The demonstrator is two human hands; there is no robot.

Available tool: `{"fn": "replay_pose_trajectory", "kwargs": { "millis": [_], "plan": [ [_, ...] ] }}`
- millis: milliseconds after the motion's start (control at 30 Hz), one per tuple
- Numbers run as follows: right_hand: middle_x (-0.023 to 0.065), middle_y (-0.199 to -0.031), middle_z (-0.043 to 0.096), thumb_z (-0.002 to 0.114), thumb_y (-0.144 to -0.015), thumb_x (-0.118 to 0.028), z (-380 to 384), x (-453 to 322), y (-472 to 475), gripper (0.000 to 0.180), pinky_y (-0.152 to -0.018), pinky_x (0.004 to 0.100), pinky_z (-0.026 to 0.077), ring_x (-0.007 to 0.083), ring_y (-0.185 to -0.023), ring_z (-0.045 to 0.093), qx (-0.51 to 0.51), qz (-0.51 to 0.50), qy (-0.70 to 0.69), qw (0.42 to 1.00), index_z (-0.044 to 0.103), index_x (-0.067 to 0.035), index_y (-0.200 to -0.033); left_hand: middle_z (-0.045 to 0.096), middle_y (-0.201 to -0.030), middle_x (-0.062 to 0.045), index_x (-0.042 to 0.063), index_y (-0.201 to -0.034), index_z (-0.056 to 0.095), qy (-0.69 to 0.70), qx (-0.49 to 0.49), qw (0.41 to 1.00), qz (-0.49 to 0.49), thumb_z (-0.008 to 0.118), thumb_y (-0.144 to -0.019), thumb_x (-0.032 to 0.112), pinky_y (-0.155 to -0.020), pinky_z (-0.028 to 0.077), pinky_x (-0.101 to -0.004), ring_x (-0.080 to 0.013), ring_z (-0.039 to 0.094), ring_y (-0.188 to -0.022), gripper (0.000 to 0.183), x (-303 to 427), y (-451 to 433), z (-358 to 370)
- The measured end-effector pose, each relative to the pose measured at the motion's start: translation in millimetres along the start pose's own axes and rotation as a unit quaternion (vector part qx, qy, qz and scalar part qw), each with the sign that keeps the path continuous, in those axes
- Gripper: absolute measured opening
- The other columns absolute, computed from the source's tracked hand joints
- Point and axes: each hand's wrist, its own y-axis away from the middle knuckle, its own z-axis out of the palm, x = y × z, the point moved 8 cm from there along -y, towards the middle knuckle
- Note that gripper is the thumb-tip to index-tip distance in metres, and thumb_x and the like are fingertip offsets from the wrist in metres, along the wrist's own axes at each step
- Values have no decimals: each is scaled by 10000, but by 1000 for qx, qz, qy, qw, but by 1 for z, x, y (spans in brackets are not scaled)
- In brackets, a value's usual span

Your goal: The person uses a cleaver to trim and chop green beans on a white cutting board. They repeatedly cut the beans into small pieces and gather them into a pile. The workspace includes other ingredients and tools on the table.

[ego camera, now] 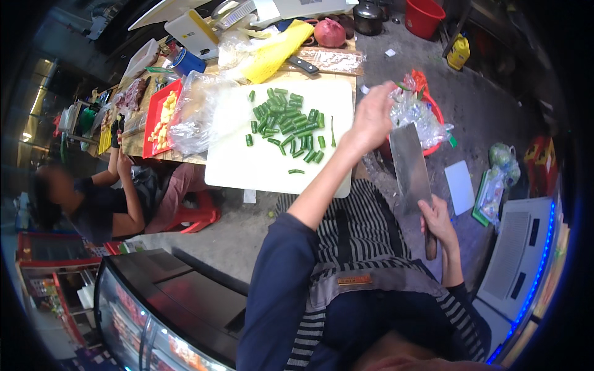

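Note:
My left hand (377,113) is raised over the near edge of the bin, to the right of the cutting board. A green bit of vegetable (402,86) lies by its fingertips; whether they hold it is unclear. In my right hand (437,218) is the handle of a cleaver (410,167), its broad blade pointing away from me, right of my apron. Many short pieces of a green vegetable (285,118) are spread over the white cutting board (232,162). A thin stem (332,132) rests near their right side. Plastic bags fill the red bin (436,111).
Beyond the board are a black-handled knife (304,65), yellow netting (278,51) and a red onion (330,33). A red tray (149,125) of pale yellow chunks stands left, past a plastic bag (195,111). A seated person (125,199) holds a skewer there.

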Motion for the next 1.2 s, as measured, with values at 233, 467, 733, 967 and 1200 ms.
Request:
{"fn": "replay_pose_trajectory", "kwargs": {
  "millis": [233,467,733,967,1200],
  "plan": [
    [13,-540,498,546,-976,-214,4,31,7,205,-365,245,419,90,-399,497,-1,50,-31,998,533,-13,-940,559,-875,-84,104,-1032,699,-330,-27,942,50,746,-730,148,-811,362,-411,-259,518,-880,309,-24,53,-36],
    [11,-588,510,529,-976,-164,20,17,-8,177,-395,247,411,82,-427,491,-46,6,-16,999,542,7,-931,600,-731,-105,120,-1009,713,-420,-89,903,21,685,-698,92,-793,362,-389,-268,547,-815,313,-59,77,-52],
    [18,-592,510,544,-972,-169,13,22,-4,192,-383,255,428,93,-426,501,-8,10,-43,999,543,20,-938,654,-776,-155,24,-985,659,-348,-103,931,-34,617,-686,38,-793,388,-425,-323,590,-788,302,-57,38,-11],
    [27,-581,514,543,-938,-135,15,24,2,147,-375,254,437,105,-429,520,20,20,-76,997,528,10,-963,461,-1342,-255,13,-1326,485,-180,-21,980,79,688,-793,257,-1067,267,-506,-395,402,-1281,620,4,39,16],
    [128,-587,512,521,-791,-30,30,-56,-42,193,-493,367,416,173,-495,538,-10,-172,160,972,556,32,-971,67,-1562,-250,101,-1509,248,-373,16,923,-93,737,-686,612,-1117,-25,-644,-464,-38,-1444,1085,-61,154,-94]
  ]
}}
